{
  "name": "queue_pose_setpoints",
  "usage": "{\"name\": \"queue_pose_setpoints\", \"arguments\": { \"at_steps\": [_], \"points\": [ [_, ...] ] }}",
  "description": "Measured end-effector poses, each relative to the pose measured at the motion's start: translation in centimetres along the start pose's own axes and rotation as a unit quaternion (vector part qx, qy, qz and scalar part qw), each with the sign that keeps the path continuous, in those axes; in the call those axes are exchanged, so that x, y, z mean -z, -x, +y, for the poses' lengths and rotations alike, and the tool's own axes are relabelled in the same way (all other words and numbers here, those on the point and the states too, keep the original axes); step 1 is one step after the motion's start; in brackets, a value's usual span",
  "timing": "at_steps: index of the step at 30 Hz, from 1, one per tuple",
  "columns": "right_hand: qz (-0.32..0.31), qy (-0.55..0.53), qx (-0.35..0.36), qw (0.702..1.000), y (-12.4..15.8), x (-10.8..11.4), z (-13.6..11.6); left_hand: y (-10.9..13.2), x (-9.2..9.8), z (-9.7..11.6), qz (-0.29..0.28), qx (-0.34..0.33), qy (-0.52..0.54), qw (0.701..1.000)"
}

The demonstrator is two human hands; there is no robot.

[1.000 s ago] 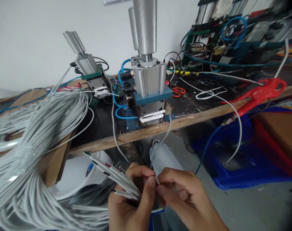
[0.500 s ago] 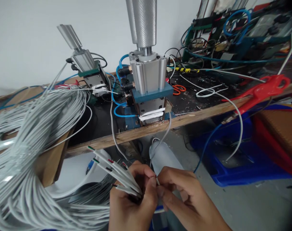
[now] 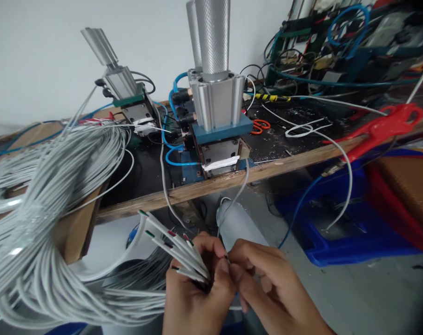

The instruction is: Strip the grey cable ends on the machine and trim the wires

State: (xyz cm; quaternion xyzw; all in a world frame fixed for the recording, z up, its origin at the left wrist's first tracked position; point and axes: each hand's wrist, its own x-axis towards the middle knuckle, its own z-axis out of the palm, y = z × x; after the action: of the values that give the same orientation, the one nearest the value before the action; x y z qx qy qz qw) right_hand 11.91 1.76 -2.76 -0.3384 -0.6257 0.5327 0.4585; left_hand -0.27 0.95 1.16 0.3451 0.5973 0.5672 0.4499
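Straight ahead of the left hand (image 3: 200,293) and right hand (image 3: 272,291), the silver press (image 3: 218,104) blocks the way over the front edge of the desk (image 3: 288,166). Leftward, the thick cable bundle (image 3: 54,195) spills over that edge and closes off the side. Right of the press, reach is open from above, past a low white cable loop (image 3: 304,132), until the red air gun (image 3: 382,128) and its blue hose (image 3: 298,209).
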Motion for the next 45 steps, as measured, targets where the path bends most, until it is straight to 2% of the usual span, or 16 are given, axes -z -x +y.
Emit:
{"name": "queue_pose_setpoints", "arguments": {
  "at_steps": [3, 7, 10, 12, 14, 16, 19, 21, 24, 27, 31, 39, 45],
  "points": [
    [-0.010, 0.031, 0.000, 0.999, -0.1, 0.2, -0.2, 0.0, 0.3, 0.0, -0.018, 0.005, -0.005, 1.000],
    [-0.033, 0.104, -0.008, 0.994, -0.2, 0.8, -0.6, -0.2, 0.8, 0.0, -0.079, 0.028, 0.004, 0.996],
    [-0.067, 0.105, -0.009, 0.992, -0.4, 1.5, -0.9, -0.7, 1.4, -0.1, -0.117, 0.024, 0.006, 0.993],
    [-0.087, 0.097, -0.009, 0.991, -0.6, 1.9, -0.9, -1.2, 1.8, -0.2, -0.161, 0.023, -0.025, 0.986],
    [-0.087, 0.097, -0.006, 0.992, -0.8, 2.2, -0.9, -1.6, 1.9, -0.3, -0.199, 0.017, -0.051, 0.979],
    [-0.070, 0.082, -0.018, 0.994, -0.7, 2.1, -0.7, -1.5, 1.7, -0.3, -0.170, 0.007, -0.049, 0.984],
    [-0.019, -0.005, -0.048, 0.999, -0.1, 1.1, 0.0, -0.8, 1.0, -0.6, -0.050, 0.003, -0.014, 0.999],
    [0.013, -0.086, -0.062, 0.994, 0.5, 0.0, 0.5, -0.3, 0.7, -0.9, -0.016, -0.004, -0.008, 1.000],
    [0.055, -0.160, -0.089, 0.982, 1.4, -1.4, 1.3, 0.1, 0.6, -1.4, -0.006, 0.011, -0.001, 1.000],
    [0.070, -0.176, -0.101, 0.977, 1.7, -2.1, 1.7, 0.2, 0.6, -1.5, 0.003, 0.049, 0.040, 0.998],
    [0.070, -0.163, -0.094, 0.980, 1.8, -2.2, 2.0, 0.2, 0.2, -1.3, 0.003, 0.050, 0.076, 0.996],
    [0.086, -0.109, -0.068, 0.988, 2.2, -2.3, 2.3, 0.1, 0.4, -1.6, -0.010, 0.025, 0.061, 0.998],
    [0.089, -0.086, -0.042, 0.991, 2.3, -2.3, 2.4, 0.4, 0.4, -1.5, -0.005, 0.034, 0.083, 0.996]
  ]
}}
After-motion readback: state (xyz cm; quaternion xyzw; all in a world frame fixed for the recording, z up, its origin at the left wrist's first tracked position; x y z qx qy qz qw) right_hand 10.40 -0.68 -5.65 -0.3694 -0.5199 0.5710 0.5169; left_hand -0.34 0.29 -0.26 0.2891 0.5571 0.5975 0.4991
